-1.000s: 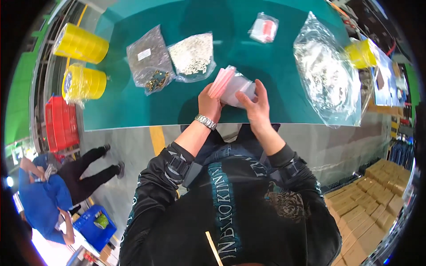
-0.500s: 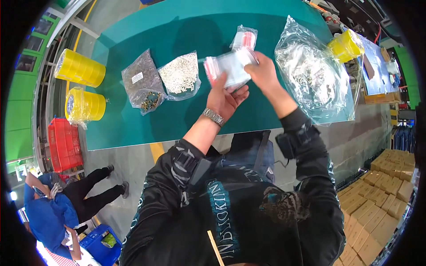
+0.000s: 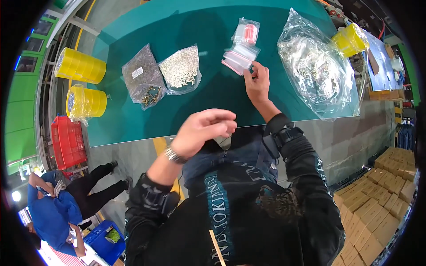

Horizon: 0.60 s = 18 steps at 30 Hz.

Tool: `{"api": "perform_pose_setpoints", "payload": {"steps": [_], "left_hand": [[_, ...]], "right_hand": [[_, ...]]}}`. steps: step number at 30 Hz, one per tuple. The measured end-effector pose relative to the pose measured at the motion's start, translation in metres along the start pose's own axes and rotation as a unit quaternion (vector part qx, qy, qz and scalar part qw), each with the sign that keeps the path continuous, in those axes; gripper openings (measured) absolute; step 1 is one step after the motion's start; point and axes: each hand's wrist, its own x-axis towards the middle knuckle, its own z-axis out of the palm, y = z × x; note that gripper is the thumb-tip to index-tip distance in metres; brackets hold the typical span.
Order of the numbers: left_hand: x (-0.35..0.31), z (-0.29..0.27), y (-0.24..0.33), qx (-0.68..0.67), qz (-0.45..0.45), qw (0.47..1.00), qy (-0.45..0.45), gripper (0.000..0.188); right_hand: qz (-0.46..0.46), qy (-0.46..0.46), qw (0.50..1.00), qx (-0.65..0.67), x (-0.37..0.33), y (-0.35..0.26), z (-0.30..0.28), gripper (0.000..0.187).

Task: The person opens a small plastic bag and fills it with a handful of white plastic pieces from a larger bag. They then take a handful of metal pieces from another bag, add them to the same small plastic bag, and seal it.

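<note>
Clock-face, 12 pointing away from the wearer. Step in hand looks like handling the fanned stack of clear plastic bags with pink-red edge strips (image 3: 240, 57), flat on the green desk (image 3: 133, 128) just off 12 toward 1. Right hand (image 3: 258, 83) is at the stack's 5 o'clock corner, thumb and index right at the edge; can't tell whether they pinch a bag or only touch. Left hand (image 3: 202, 129) hangs well apart at the stack's 7 o'clock, fingers loosely bent, nothing in them. Any next move on the stack likely calls for a light pinch at one edge, since thin film slides easily. Strips run 10-to-4, strip side facing 7; long axis reads roughly 1-to-7, only slightly longer than across. Clear plastic packet with a red band (image 3: 250, 33) adjoins the stack at 12.
</note>
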Motion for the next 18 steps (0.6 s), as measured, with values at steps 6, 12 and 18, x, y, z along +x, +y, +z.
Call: {"api": "perform_pose_setpoints", "payload": {"steps": [6, 12, 18], "left_hand": [[-0.076, 0.056, 0.099, 0.023, 0.295, 0.861, -0.415, 0.022], [-0.104, 0.074, 0.106, 0.068, 0.320, 0.879, -0.346, 0.028], [-0.115, 0.098, 0.109, 0.058, 0.333, 0.895, -0.291, 0.025]], "right_hand": [[0.078, 0.012, 0.997, -0.012, 0.006, -0.001, 0.005, 0.029], [0.080, -0.041, 0.983, -0.160, 0.014, 0.009, 0.008, 0.043], [0.081, -0.122, 0.967, -0.209, 0.020, -0.020, 0.009, 0.050]]}}
